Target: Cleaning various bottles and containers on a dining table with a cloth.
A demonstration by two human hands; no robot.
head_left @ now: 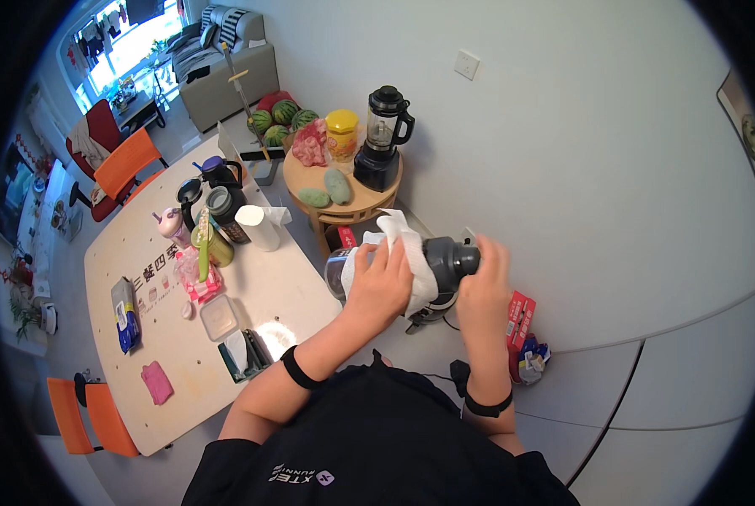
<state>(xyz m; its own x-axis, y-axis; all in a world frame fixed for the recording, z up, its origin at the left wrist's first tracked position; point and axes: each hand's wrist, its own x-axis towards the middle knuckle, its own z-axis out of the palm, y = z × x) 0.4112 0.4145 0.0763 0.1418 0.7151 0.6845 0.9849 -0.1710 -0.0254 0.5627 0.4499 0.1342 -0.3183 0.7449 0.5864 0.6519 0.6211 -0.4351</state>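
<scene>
A large drinking bottle lies sideways in front of me, its clear greyish end (336, 273) at the left and its dark lid (450, 258) at the right. My left hand (382, 288) presses a white paper towel (419, 271) around the bottle's middle, with the fingers bent over the towel. At the lid end, the fingers of my right hand (485, 291) curl around the dark top. The towel hides much of the bottle's body.
A white table (154, 401) at the left bears bottles, a paper towel roll (259, 228), a clear tub (220, 317), a pink cloth (156, 382) and a wipes pack (125, 316). Ahead, a round wooden stand (362, 201) carries a blender (382, 139). Red boxes (520, 316) stand at the right.
</scene>
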